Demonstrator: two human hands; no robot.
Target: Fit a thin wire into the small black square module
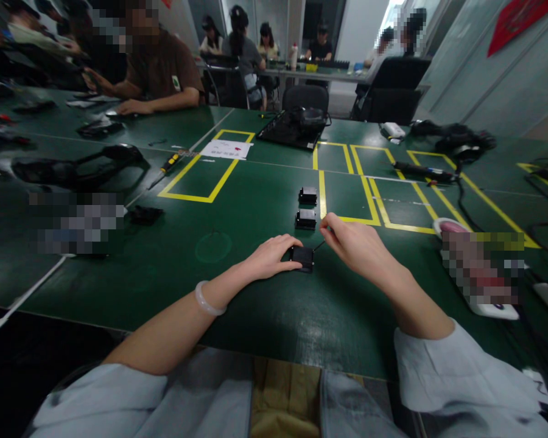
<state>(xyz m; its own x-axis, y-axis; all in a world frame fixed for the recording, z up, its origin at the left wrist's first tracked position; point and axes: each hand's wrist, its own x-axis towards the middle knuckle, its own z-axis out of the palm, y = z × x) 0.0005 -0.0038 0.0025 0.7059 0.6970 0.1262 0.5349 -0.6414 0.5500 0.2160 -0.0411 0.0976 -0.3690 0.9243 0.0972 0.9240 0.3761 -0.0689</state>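
My left hand [274, 255] is closed on the left side of a small black box-shaped part [303, 259], which rests on the green table. My right hand [354, 243], fingers pinched, grips a thin dark rod [319, 246]. The rod slants down to the upper right side of the part; its exact kind is too small to make out, and whether its tip touches is unclear. Just beyond, two similar black parts stand one behind the other, a nearer one [305, 219] and a farther one [307, 195].
Yellow tape [354, 220] marks rectangles on the table [256, 316]. A yellow-black screwdriver [170, 163] and a paper label [227, 149] lie to the left. A black pen-like tool [424, 172] and a white-edged device [493, 310] are on the right. Other people sit beyond.
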